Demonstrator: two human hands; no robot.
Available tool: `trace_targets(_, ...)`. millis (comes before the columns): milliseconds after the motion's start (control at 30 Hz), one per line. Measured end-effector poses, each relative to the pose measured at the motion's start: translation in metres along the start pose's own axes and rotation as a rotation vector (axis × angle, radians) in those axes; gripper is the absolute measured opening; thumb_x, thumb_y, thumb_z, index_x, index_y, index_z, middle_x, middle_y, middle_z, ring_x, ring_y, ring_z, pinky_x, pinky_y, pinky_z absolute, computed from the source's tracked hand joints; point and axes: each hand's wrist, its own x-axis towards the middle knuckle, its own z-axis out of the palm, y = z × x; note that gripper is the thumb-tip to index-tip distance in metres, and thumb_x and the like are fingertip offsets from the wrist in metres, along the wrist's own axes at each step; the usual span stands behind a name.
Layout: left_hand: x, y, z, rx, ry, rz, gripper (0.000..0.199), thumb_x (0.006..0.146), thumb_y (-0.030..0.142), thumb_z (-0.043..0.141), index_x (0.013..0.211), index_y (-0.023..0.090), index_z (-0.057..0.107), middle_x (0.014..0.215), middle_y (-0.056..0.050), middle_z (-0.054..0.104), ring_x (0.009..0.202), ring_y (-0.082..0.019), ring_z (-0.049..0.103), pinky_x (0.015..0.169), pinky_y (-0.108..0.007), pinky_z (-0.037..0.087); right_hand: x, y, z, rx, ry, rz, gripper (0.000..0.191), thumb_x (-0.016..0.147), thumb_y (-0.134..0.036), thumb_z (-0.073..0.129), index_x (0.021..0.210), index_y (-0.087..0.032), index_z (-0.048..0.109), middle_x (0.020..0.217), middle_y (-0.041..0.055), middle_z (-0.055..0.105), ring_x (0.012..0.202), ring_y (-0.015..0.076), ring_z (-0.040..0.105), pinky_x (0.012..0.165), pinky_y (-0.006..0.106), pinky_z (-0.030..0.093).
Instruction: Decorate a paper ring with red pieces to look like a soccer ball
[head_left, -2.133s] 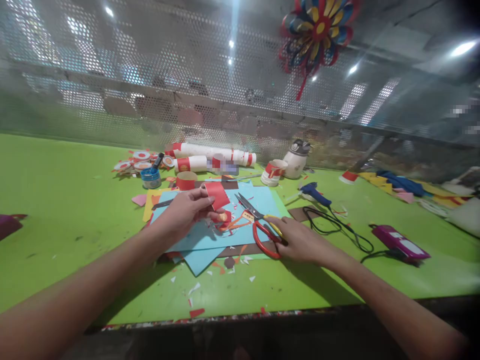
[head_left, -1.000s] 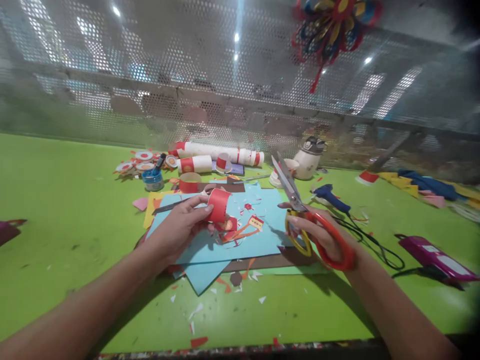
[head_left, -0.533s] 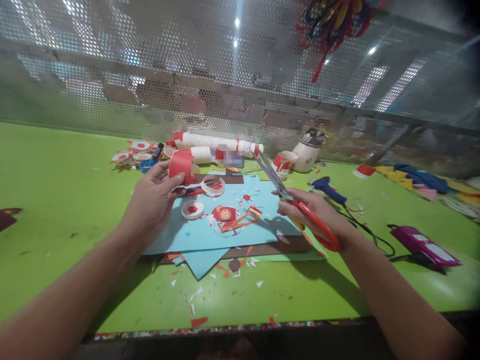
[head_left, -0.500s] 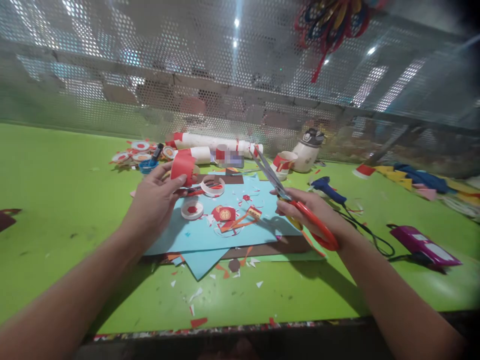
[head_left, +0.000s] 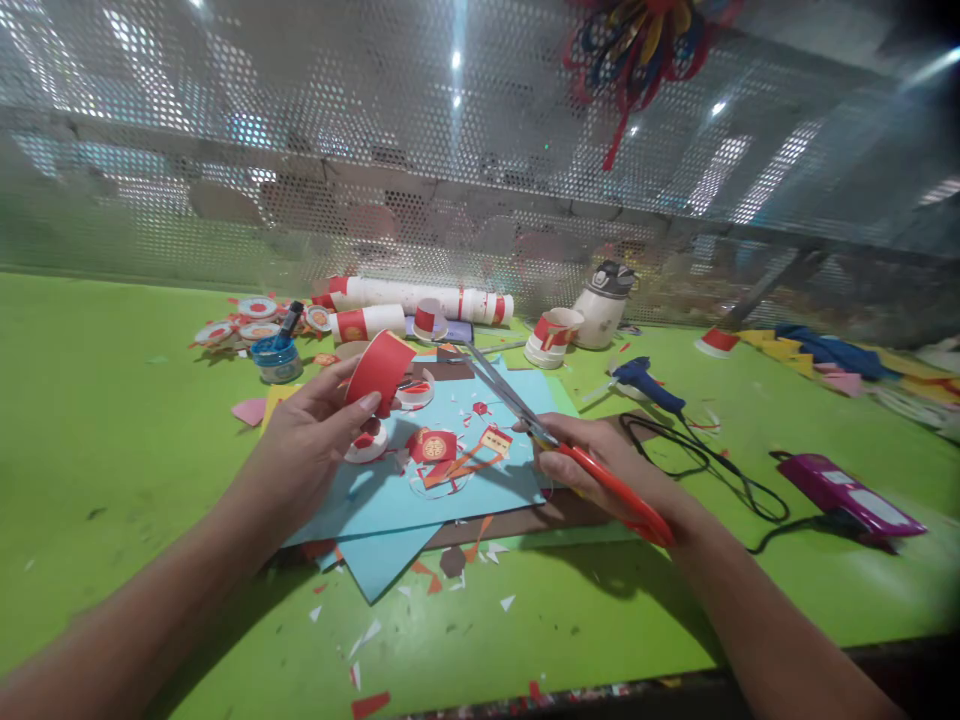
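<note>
My left hand (head_left: 311, 425) is closed around a curved red paper piece (head_left: 381, 372), which looks like a cut section of a paper cup, held tilted above the work sheets. In my right hand (head_left: 589, 455) is a pair of scissors (head_left: 510, 395) with red handles, its long blades pointing up and to the left, apart from the red piece. Beneath both hands lies a light blue paper sheet (head_left: 495, 490). On it are a red cut-out with a gold emblem (head_left: 437, 448), white ring-shaped pieces (head_left: 416, 392) and small paper scraps.
Paper cups (head_left: 551, 337), stacked white cups (head_left: 420, 297) and a white bottle (head_left: 602, 308) stand at the back. To the right lie a blue glue gun (head_left: 649, 382), its black cord and a purple box (head_left: 851, 495). A blue jar (head_left: 276, 360) and round decorations (head_left: 257, 308) sit left.
The red piece has turned and tilted, dropping slightly in my left hand. My right hand and the scissors have lowered a little, with the blades now leaning further left. The whole view has shifted slightly.
</note>
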Motion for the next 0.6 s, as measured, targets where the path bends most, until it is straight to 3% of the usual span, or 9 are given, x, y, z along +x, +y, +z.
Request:
trace_targets(233, -0.002, -0.003, 0.001, -0.002, 0.022, -0.052, 0.037, 0.068, 0.02, 0.082, 0.104, 0.027, 0.074, 0.083, 0.001, 0.074, 0.071, -0.011, 0.061, 0.06, -0.018, 0.053, -0.006, -0.009, 0.002, -0.06, -0.066, 0.049, 0.039, 0.088, -0.053, 0.057, 0.1, -0.016, 0.062, 0.078, 0.0, 0.055, 0.072, 0.0156, 0.048, 0.065, 0.025, 0.039)
trace_targets(400, -0.001, -0.008, -0.002, 0.05, 0.035, -0.072, 0.033, 0.071, 0.025, 0.081, 0.103, 0.025, 0.074, 0.084, 0.0, 0.074, 0.071, -0.01, 0.061, 0.061, -0.016, 0.053, -0.009, -0.018, 0.004, -0.092, -0.05, 0.075, 0.038, 0.088, -0.052, 0.056, 0.101, -0.017, 0.062, 0.076, -0.0003, 0.056, 0.069, 0.0153, 0.047, 0.063, 0.024, 0.039)
trace_targets(600, 0.0, -0.014, -0.008, 0.125, 0.02, -0.107, 0.034, 0.073, 0.028, 0.08, 0.106, 0.029, 0.073, 0.087, 0.001, 0.073, 0.076, -0.012, 0.064, 0.064, -0.017, 0.055, -0.007, -0.011, 0.009, -0.092, 0.026, 0.092, 0.039, 0.088, -0.051, 0.054, 0.101, -0.016, 0.063, 0.079, 0.0022, 0.059, 0.073, 0.0173, 0.05, 0.063, 0.026, 0.04)
